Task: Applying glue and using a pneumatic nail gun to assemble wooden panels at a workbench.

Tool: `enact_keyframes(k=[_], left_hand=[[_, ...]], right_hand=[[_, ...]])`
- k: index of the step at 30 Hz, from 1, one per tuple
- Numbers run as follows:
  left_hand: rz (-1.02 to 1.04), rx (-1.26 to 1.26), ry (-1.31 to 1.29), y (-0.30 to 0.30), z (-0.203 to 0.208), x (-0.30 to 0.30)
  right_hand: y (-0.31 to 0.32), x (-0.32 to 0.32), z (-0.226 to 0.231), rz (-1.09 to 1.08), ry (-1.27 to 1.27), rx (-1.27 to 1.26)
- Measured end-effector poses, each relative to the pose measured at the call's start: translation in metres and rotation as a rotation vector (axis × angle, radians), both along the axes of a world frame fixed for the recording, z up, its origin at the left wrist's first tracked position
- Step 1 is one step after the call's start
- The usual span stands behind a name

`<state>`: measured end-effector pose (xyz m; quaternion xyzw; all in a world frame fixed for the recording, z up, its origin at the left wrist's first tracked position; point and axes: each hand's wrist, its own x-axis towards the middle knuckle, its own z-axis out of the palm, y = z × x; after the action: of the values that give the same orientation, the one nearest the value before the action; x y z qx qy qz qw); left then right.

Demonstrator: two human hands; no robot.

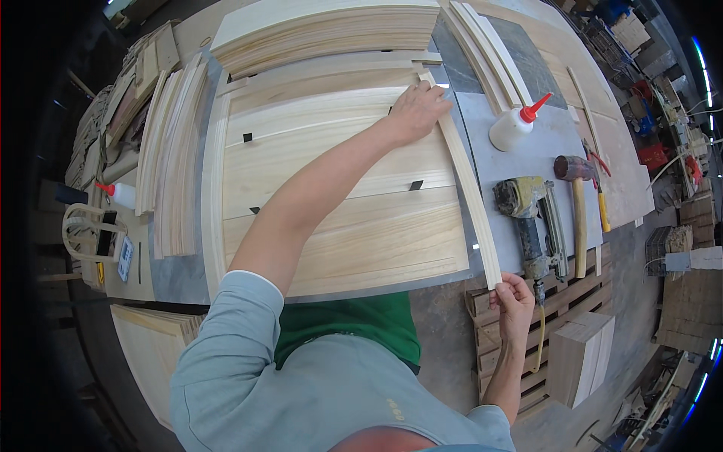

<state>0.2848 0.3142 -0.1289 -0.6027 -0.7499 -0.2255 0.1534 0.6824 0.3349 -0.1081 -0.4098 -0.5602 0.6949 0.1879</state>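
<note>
One long pale wood strip (469,192) in hand, at the right side of the slatted panel (339,252). Far end is by the panel's upper right corner; near end angles out, a gap between it and the panel, by the table's near edge.

Two hands, one strip. Left hand (422,109) reaches across the panel, fingers closed over the far end. Right hand (514,300) has thumb and fingers pinched on the near end, closed to about the strip's thickness. Holding both ends probably lets its angle be controlled.

Panel lies flat, likely for support under the boards. Four small black pieces (416,185) show on it, one partly behind the left wrist. One strip (215,181) along its left side.

Right of the panel, apparently kept within reach: one nail gun (531,218), one hammer (578,218), one red-capped white bottle (510,131). Second such bottle (123,196) at far left; two total.

Farther out: one board stack (331,41) beyond the panel, one upright-edged strip stack (177,166) to the left; layers too tight to count. One pallet (488,339) on the floor, lower right.
</note>
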Motion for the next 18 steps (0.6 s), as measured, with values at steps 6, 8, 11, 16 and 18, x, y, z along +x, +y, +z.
enact_keyframes(k=[6,8,11,16,18], left_hand=[[0.011,-0.063,0.01,0.015,-0.004,-0.023],[0.034,-0.087,0.007,0.015,-0.004,-0.029],[0.053,-0.111,0.017,0.015,-0.003,-0.031],[0.063,-0.124,0.071,0.01,0.001,-0.02],[0.053,-0.128,0.081,0.005,0.001,-0.013]], right_hand=[[0.006,-0.029,0.0,-0.006,0.003,-0.055],[0.007,-0.034,0.001,0.004,0.005,-0.069],[0.007,-0.039,0.0,0.021,0.009,-0.096],[-0.004,-0.038,-0.002,0.045,0.015,-0.102],[-0.009,-0.042,0.0,0.068,-0.003,-0.113]])
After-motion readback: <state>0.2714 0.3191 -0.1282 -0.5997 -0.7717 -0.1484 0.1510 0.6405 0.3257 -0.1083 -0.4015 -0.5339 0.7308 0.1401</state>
